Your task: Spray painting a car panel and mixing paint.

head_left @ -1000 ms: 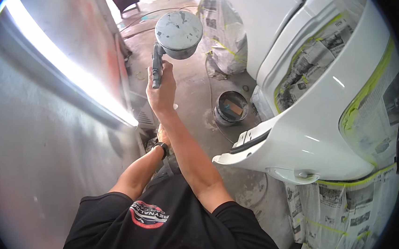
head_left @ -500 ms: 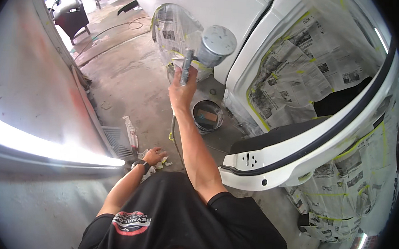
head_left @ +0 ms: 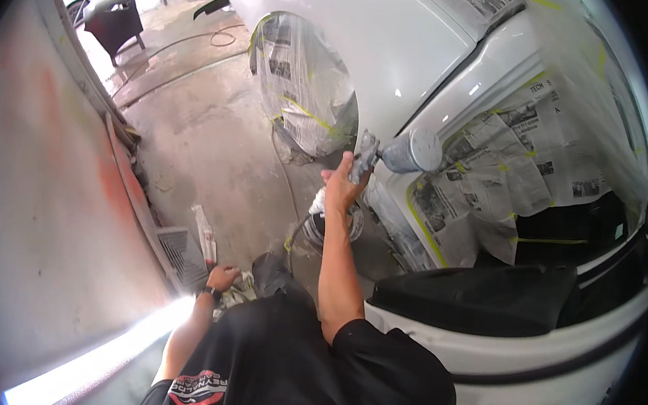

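Observation:
My right hand (head_left: 342, 192) is wrapped round the handle of a grey-spattered paint spray gun (head_left: 364, 160). Its metal cup (head_left: 422, 150) points to the right, beside the white car body (head_left: 396, 56) and the edge of the door opening. Newspaper (head_left: 486, 170) held by yellow-green tape covers that opening. My left hand (head_left: 224, 277), with a dark watch at the wrist, hangs low at my side. Its fingers look loosely apart with nothing seen in them. Crumpled pale paper or cloth (head_left: 237, 295) lies below it.
A wheel (head_left: 307, 72) is wrapped in see-through sheeting. A hose (head_left: 287, 173) runs over the concrete floor. Partly hidden behind my right arm stands a bucket (head_left: 312, 238). An open white door (head_left: 495, 353) is at lower right; a pale panel wall (head_left: 47, 143) and bright lamp (head_left: 102, 356) are left.
My right hand has carried the spray gun right and lower, from before the wheel to the door opening's edge. The view has shifted too. My left hand's fingers are less spread.

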Available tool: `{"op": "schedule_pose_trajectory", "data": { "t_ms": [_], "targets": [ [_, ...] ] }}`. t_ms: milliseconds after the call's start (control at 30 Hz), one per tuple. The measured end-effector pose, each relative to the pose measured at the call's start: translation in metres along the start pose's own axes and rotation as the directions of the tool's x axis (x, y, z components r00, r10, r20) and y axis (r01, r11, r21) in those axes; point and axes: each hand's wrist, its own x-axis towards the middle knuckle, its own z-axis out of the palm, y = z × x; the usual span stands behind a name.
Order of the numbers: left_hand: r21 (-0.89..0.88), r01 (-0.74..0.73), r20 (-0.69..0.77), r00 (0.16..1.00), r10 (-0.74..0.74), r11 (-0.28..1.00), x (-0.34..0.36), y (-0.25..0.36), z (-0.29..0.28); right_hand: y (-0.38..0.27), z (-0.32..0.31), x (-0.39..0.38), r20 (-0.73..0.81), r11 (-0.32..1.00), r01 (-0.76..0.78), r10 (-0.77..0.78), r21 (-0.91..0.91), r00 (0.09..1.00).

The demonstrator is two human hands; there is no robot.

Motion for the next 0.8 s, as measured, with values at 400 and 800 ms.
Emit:
{"op": "schedule_pose_trajectory", "data": {
  "t_ms": [400, 800],
  "targets": [
    [0.335, 0.014, 0.228, 0.969, -0.096, 0.942, 0.088, 0.036, -0.046, 0.088, -0.073, 0.129, -0.222, 0.977, -0.209, 0.198, -0.027, 0.955],
    [0.275, -0.959, 0.945, 0.282, 0.168, 0.067, 0.206, 0.198, -0.002, 0.065, -0.141, 0.152, -0.347, 0.975, -0.22, 0.198, -0.025, 0.917]
  ]
}}
